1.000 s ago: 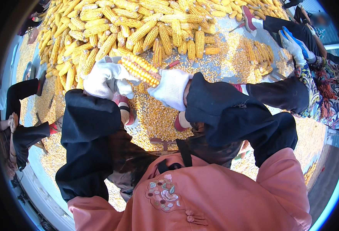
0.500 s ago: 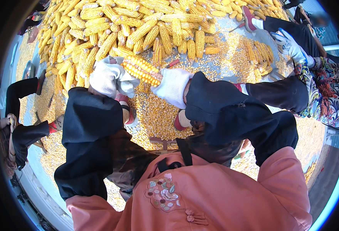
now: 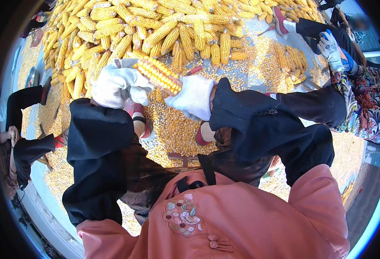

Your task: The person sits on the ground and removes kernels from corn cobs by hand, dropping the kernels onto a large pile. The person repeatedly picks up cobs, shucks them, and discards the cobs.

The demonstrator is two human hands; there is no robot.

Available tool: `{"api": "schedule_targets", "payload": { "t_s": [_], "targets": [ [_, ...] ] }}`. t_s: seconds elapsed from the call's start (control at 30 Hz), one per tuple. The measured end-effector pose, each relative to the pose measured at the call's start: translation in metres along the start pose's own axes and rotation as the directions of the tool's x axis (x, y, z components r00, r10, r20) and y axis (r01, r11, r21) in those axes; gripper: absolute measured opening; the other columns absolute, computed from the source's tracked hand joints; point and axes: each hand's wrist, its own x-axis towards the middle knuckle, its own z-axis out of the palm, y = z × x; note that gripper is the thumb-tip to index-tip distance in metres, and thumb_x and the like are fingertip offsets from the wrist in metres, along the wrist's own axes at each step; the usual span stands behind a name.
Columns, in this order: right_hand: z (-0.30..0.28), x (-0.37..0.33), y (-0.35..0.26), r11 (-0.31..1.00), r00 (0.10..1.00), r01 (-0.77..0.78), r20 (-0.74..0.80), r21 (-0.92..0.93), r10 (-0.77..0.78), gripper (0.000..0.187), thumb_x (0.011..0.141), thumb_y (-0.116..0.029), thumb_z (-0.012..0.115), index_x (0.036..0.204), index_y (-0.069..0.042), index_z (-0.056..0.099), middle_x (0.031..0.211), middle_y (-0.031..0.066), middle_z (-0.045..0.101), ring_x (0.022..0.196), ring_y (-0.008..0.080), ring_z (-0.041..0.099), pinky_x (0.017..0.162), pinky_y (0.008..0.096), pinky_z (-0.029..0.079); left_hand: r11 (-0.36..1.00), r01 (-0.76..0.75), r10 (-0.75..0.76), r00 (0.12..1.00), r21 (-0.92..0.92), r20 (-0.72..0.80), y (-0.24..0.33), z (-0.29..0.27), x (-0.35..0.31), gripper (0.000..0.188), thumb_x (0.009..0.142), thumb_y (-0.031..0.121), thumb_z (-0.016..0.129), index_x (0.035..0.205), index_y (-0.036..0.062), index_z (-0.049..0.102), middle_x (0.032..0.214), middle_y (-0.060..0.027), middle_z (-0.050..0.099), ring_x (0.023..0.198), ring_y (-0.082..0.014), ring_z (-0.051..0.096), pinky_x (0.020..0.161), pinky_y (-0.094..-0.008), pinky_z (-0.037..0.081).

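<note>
A partly stripped corn cob (image 3: 157, 74) slants between my two gloved hands, with rows of yellow kernels and a bare reddish strip along it. My left hand (image 3: 120, 84), in a white knit glove, curls its fingers at the cob's upper left end; how its fingertips grip is partly hidden. Closed round the lower right end is my right hand (image 3: 192, 96), also in a white glove. Below the hands, loose kernels (image 3: 172, 129) cover the ground between my red shoes. Just beyond the cob lies a red-handled tool (image 3: 194, 70).
A large heap of corn cobs (image 3: 147, 26) rises ahead. Stripped cobs (image 3: 291, 62) lie in a small pile at the right. Another person's gloved hand (image 3: 330, 49) is at the far right, and a further person's legs (image 3: 28, 103) show at the left.
My left hand has shifted a little left and the cob has turned slightly with it. The right hand has barely moved. The co-worker's gloved hands at the right have changed position.
</note>
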Motion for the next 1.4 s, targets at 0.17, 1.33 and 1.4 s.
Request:
{"api": "schedule_targets", "payload": {
  "t_s": [0.17,1.33,1.4],
  "targets": [
    [0.0,-0.001,-0.007,0.946,0.993,0.082,-0.056,-0.312,-0.105,0.031,0.078,-0.035,0.05,0.075,-0.005,0.058,0.048,0.0047,0.054,0.04,0.0164,0.054,0.042,0.0303,0.044,0.995,-0.003,-0.007,0.995,-0.098,-0.103,-0.01,-0.006,0.0,0.037,0.064,0.009,0.051,0.096,-0.0097,0.052,0.07,-0.0134,0.06,0.051,-0.0186,0.057,0.045,-0.0272,0.047],
    [0.008,-0.004,-0.007,0.952,0.971,-0.191,0.191,0.24,0.147,0.028,0.067,-0.03,0.065,0.071,-0.004,0.056,0.048,0.0039,0.052,0.04,0.0125,0.052,0.037,0.0249,0.041,0.987,-0.163,0.16,0.956,0.005,-0.246,-0.024,-0.008,0.02,0.031,0.085,0.03,0.048,0.096,0.0013,0.055,0.088,-0.0148,0.061,0.061,-0.0183,0.06,0.049,-0.0286,0.052],
    [0.007,0.002,-0.009,0.962,0.964,-0.206,0.204,0.18,0.169,0.03,0.066,-0.034,0.066,0.068,-0.005,0.057,0.05,0.0047,0.053,0.04,0.0126,0.052,0.037,0.025,0.041,0.984,-0.05,0.091,0.966,0.172,-0.242,-0.017,-0.012,0.016,0.046,0.084,0.037,0.049,0.114,0.0027,0.046,0.099,-0.0142,0.059,0.07,-0.0205,0.06,0.059,-0.0339,0.053]
  ]
}}
